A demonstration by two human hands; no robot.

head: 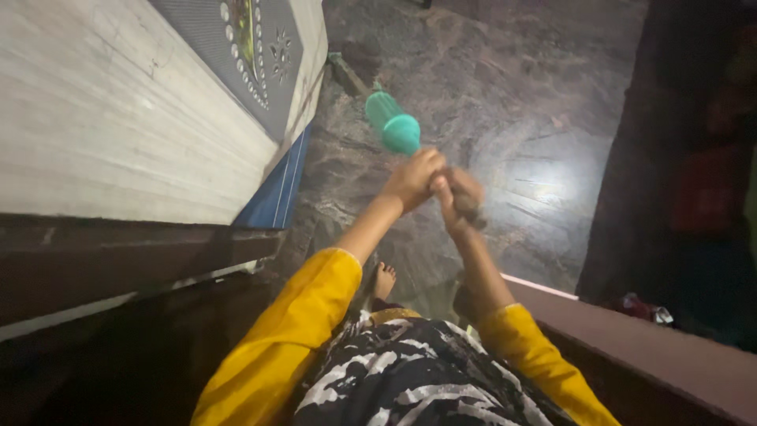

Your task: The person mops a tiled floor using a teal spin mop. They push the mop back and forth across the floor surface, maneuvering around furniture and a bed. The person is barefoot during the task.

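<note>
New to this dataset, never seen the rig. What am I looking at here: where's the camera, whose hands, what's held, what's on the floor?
There is no machine: a person wears one camera on the head, looking down, so you see their own arms in yellow sleeves. The left hand and right hand are joined in front of the body, gripping the end of a tool with a teal plastic handle; it reaches away toward the polished stone floor. Its lower end is too dark to identify. One bare foot stands on the floor. At left is a pale board beside a patterned grey panel.
</note>
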